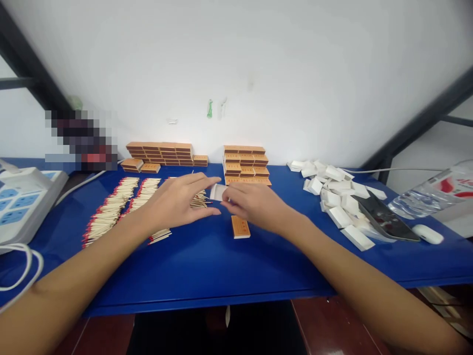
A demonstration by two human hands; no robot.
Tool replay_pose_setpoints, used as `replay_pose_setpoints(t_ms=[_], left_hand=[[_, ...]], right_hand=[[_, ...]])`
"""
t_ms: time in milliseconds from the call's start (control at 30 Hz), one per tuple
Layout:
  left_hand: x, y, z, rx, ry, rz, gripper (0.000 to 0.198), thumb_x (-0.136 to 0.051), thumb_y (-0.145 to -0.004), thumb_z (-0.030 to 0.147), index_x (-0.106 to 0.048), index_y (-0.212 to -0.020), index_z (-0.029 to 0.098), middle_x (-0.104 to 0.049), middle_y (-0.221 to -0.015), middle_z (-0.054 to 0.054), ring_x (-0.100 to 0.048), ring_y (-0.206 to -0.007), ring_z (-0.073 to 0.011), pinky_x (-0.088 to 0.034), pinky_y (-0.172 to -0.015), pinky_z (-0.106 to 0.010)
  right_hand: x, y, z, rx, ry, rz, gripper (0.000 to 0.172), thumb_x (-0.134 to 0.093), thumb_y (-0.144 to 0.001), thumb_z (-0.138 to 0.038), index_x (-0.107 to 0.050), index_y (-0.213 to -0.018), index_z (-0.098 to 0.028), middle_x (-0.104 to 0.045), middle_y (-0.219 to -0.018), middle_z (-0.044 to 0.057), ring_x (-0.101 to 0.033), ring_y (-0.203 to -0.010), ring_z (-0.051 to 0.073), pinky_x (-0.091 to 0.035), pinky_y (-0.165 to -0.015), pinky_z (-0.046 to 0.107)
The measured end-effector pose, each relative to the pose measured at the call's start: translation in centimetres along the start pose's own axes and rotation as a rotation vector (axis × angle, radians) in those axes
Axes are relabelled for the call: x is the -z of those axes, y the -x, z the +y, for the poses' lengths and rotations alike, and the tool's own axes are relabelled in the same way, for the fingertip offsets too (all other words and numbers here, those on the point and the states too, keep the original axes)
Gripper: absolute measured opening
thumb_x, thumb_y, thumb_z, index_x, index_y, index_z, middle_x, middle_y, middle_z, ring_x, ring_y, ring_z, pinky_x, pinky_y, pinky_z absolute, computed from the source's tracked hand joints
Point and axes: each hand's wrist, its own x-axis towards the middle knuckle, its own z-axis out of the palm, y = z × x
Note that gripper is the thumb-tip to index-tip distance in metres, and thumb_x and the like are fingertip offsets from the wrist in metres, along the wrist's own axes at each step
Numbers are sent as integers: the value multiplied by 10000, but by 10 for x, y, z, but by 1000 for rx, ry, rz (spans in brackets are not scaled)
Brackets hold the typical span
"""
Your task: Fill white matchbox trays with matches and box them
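Note:
Between my hands is a small white matchbox tray (218, 192). My right hand (254, 204) pinches its right end. My left hand (185, 199) is at the tray's left side with thumb and fingers spread apart; whether a fingertip touches it I cannot tell. Just below my right hand an orange matchbox sleeve or box (240, 227) lies on the blue table (207, 271). Rows of red-tipped matches (111, 209) lie to the left, some partly hidden behind my left hand.
Stacked orange matchboxes (162, 154) and a second stack (246, 165) stand against the wall. At right are a heap of white trays (334, 185), a phone (386, 217), a plastic bottle (436, 192) and a white mouse (427, 234). A power strip (25, 202) with cables is at left.

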Motion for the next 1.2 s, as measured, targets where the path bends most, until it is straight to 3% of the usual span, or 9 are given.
replay_pose_setpoints(t_ms=[100, 200, 367, 433, 533, 600, 733, 933, 1200], left_hand=[[-3, 0, 1, -34, 8, -23, 386, -694, -1004, 459, -738, -1274, 187, -780, -1094, -73, -748, -982, -251, -546, -773, -337], [1, -1, -6, -49, -3, 11, 316, -694, -996, 428, -764, -1205, 203, -773, -1035, -49, -741, -894, -215, -519, -709, -311], [14, 1, -37, 45, -176, 122, 370, -655, -1007, 496, -786, -1183, 198, -801, -1022, -74, -747, -879, -228, -498, -674, -324], [16, 3, -52, 137, -292, 162, 388, -621, -1035, 513, -793, -1175, 194, -811, -1047, -93, -755, -965, -265, -495, -692, -338], [16, 4, -64, 220, -358, 157, 419, -631, -1034, 507, -769, -1273, 192, -813, -1106, -111, -749, -1030, -284, -507, -739, -345], [14, 4, -64, 239, -352, 137, 430, -657, -1018, 506, -759, -1308, 206, -813, -1080, -106, -747, -989, -278, -504, -740, -338], [12, 2, -54, 230, -288, 134, 442, -644, -1019, 522, -756, -1332, 231, -805, -1029, -111, -740, -942, -283, -497, -736, -342], [11, 0, -49, 211, -283, 114, 447, -622, -1018, 527, -755, -1321, 228, -802, -1032, -129, -733, -916, -285, -468, -673, -339], [12, 0, -48, 217, -292, 84, 455, -630, -1022, 511, -758, -1324, 196, -801, -1035, -136, -740, -928, -300, -454, -669, -348]], right_hand=[[-15, -2, -10, 84, 103, 26, 249, -471, -1122, -233, -665, -985, -157, -705, -924, 81, -582, -764, 176, -279, -614, 323], [-17, -2, -10, 52, 88, 65, 297, -427, -1140, -258, -671, -1002, -159, -698, -910, 76, -567, -750, 175, -266, -607, 330], [-12, -17, -15, -273, -239, 96, 140, -621, -1049, -295, -687, -1000, -181, -692, -881, 35, -566, -746, 150, -340, -660, 297], [-14, -29, -20, -365, -356, 15, 201, -721, -987, -365, -684, -897, -189, -694, -862, 23, -573, -746, 145, -354, -670, 291], [-21, -43, -28, -412, -373, -89, 334, -807, -902, -491, -675, -893, -184, -706, -917, 39, -589, -794, 166, -351, -685, 298], [-28, -48, -33, -417, -354, -107, 383, -824, -881, -526, -667, -935, -182, -698, -970, 50, -586, -818, 175, -342, -687, 299], [-38, -48, -38, -367, -324, -72, 323, -813, -920, -435, -630, -1005, -183, -655, -1066, 56, -571, -851, 174, -345, -703, 295], [-40, -49, -43, -271, -266, -54, 273, -778, -979, -361, -606, -1101, -188, -628, -1176, 77, -575, -876, 182, -365, -724, 305], [-44, -47, -39, -254, -234, -105, 165, -711, -1034, -324, -644, -1047, -174, -642, -1117, 68, -588, -881, 183, -360, -724, 311]])
